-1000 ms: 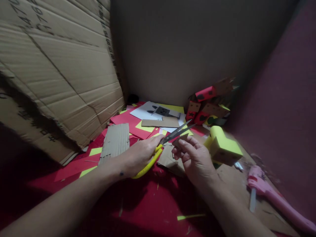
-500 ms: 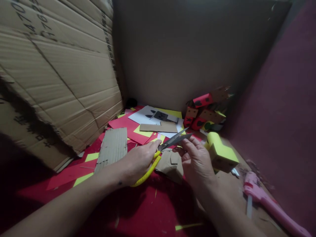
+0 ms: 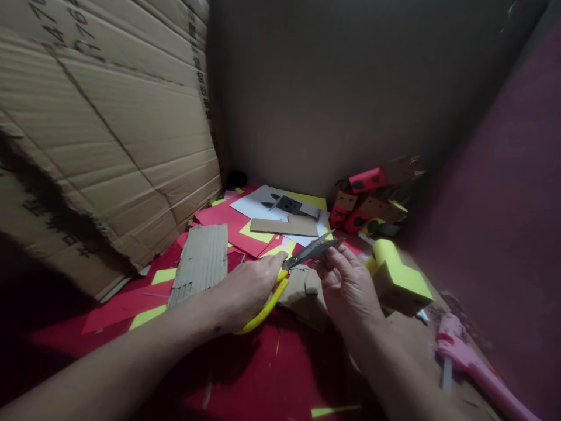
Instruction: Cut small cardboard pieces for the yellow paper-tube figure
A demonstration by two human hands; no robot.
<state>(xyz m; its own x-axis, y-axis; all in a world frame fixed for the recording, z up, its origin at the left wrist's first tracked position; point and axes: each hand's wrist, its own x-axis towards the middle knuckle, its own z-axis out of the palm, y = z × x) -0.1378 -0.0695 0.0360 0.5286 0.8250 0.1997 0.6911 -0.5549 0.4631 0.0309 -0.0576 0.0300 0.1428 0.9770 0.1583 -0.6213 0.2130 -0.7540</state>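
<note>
My left hand (image 3: 249, 292) grips a pair of scissors (image 3: 302, 254) by the yellow handles, its dark blades slightly apart and pointing right and away. Beside the blade tips is my right hand (image 3: 350, 286), its thumb and fingers pinched together. Whatever lies between those fingertips is too small and dark to make out. Below the blades, a folded cardboard piece (image 3: 304, 298) with a small cut flap lies on the red surface. To the left rests a flat cardboard strip (image 3: 201, 257) with slits at its near end.
A large cardboard sheet (image 3: 109, 134) stands at left. Coloured papers and another cardboard strip (image 3: 280, 227) lie ahead. Small decorated boxes (image 3: 368, 199) are stacked at back right. Nearer are a yellow-covered box (image 3: 405, 283) and a pink glue gun (image 3: 473, 356), beside the purple wall.
The view has shifted slightly, so most things sit a little further right. Both hands and the scissors keep nearly the same pose; the blades look slightly closer together.
</note>
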